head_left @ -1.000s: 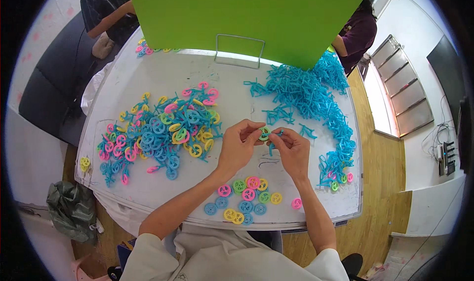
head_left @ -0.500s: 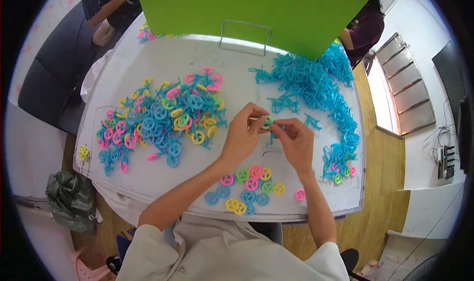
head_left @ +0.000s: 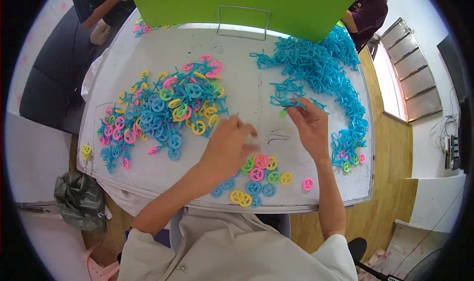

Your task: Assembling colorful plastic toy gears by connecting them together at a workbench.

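My right hand (head_left: 312, 128) pinches a blue plastic forked piece (head_left: 289, 102) between thumb and fingers, above the table right of centre. A small patch of green (head_left: 283, 113) shows just under that piece; whether it is a wheel fixed to it I cannot tell. My left hand (head_left: 228, 145), smeared by motion, hovers just beyond the loose wheels with its fingers apart and nothing visible in them. Pink, yellow, green and blue spoked wheels (head_left: 254, 187) lie flat near the table's front edge, a few partly hidden by my left hand and wrist.
A heap of blue pieces with coloured wheels (head_left: 158, 111) covers the table's left side. Many blue forked pieces (head_left: 316, 64) pile up at the back right and trail down the right edge. A green board (head_left: 247, 4) with a wire handle (head_left: 244, 36) stands at the back. Two people are beyond it.
My hands have parted: the left has drawn back toward me and left, the right has moved up and right with the blue piece. The green wheel no longer sits between both hands.
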Tool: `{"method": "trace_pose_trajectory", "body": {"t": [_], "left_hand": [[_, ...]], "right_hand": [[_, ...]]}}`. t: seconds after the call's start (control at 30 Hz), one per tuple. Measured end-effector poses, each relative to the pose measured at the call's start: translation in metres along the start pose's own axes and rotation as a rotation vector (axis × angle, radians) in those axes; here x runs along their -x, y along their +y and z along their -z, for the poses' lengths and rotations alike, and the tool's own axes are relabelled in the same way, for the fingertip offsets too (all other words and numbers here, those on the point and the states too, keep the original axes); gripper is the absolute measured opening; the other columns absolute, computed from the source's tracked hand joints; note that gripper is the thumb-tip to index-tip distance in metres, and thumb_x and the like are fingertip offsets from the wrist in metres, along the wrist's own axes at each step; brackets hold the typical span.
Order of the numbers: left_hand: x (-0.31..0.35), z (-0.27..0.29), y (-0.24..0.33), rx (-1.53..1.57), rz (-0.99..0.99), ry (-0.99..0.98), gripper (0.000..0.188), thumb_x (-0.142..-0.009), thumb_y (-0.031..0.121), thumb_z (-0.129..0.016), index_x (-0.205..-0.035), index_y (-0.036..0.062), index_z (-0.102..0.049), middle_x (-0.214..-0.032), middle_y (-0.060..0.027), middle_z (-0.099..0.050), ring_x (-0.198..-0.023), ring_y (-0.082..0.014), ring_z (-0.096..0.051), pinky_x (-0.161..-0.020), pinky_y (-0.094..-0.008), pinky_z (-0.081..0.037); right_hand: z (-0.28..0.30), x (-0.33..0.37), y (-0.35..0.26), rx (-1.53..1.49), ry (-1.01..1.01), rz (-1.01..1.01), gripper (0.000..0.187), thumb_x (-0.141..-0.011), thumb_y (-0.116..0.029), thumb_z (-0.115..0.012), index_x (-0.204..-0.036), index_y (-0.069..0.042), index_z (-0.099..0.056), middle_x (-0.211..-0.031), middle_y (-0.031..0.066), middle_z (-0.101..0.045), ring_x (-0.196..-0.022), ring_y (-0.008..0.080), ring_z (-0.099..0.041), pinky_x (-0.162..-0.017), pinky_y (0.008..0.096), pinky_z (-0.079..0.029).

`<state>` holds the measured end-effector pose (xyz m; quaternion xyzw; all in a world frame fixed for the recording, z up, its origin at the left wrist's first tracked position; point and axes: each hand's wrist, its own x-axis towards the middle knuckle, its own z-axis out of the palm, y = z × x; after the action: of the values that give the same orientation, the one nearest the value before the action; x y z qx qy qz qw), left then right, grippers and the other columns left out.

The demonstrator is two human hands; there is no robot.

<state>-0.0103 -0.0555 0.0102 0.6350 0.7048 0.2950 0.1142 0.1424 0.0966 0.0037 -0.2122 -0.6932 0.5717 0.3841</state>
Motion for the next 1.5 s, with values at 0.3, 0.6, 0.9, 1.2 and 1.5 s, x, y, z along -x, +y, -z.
{"method": "trace_pose_trajectory", "body": {"t": [0.3, 0.6, 0.9, 1.2, 1.5], "left_hand": [[0.000, -0.004, -0.002, 0.410, 0.301, -0.231, 0.015, -0.076, 0.006, -0.072, -0.086, 0.0032, -0.061, -0.080, -0.0073, -0.062, -0.070, -0.0184, -0.060, -0.060, -0.0299, -0.047], [-0.033, 0.007, -0.006, 1.011, 0.418, 0.064, 0.014, -0.088, 0.009, -0.064, -0.098, 0.0004, -0.059, -0.084, -0.0048, -0.060, -0.074, -0.0115, -0.062, -0.066, -0.0253, -0.055], [-0.040, -0.006, -0.011, 1.140, 0.472, -0.084, 0.014, -0.094, 0.013, -0.057, -0.097, 0.0005, -0.051, -0.089, -0.0105, -0.063, -0.082, -0.0187, -0.068, -0.069, -0.0294, -0.057], [-0.045, -0.010, -0.012, 1.061, 0.470, 0.002, 0.011, -0.094, 0.008, -0.055, -0.094, -0.0003, -0.048, -0.087, -0.0110, -0.062, -0.080, -0.0183, -0.067, -0.068, -0.0295, -0.059], [-0.045, -0.023, -0.006, 0.927, 0.376, 0.131, 0.005, -0.092, -0.003, -0.051, -0.090, -0.0021, -0.047, -0.085, -0.0087, -0.062, -0.079, -0.0132, -0.064, -0.070, -0.0284, -0.059]], "right_hand": [[-0.004, 0.003, 0.002, 0.043, -0.044, -0.105, 0.013, -0.084, 0.004, -0.064, -0.097, 0.002, -0.061, -0.096, 0.0064, -0.065, -0.091, 0.0128, -0.062, -0.085, 0.0274, -0.048], [-0.009, 0.007, -0.007, 0.168, -0.044, -0.061, 0.019, -0.079, 0.004, -0.070, -0.092, -0.003, -0.059, -0.090, 0.0035, -0.065, -0.088, 0.0128, -0.063, -0.078, 0.0272, -0.048], [-0.006, 0.006, -0.006, 0.222, -0.089, -0.026, 0.014, -0.079, 0.004, -0.067, -0.092, 0.001, -0.062, -0.085, 0.0080, -0.069, -0.082, 0.0141, -0.064, -0.076, 0.0278, -0.049], [-0.012, 0.005, -0.017, 0.452, -0.138, 0.021, 0.009, -0.082, 0.000, -0.065, -0.091, -0.001, -0.068, -0.080, 0.0081, -0.067, -0.072, 0.0135, -0.058, -0.065, 0.0288, -0.044], [-0.006, 0.006, -0.011, 0.277, -0.166, -0.117, 0.011, -0.087, -0.007, -0.064, -0.093, 0.000, -0.068, -0.077, 0.0055, -0.068, -0.067, 0.0072, -0.053, -0.060, 0.0231, -0.040]]}}
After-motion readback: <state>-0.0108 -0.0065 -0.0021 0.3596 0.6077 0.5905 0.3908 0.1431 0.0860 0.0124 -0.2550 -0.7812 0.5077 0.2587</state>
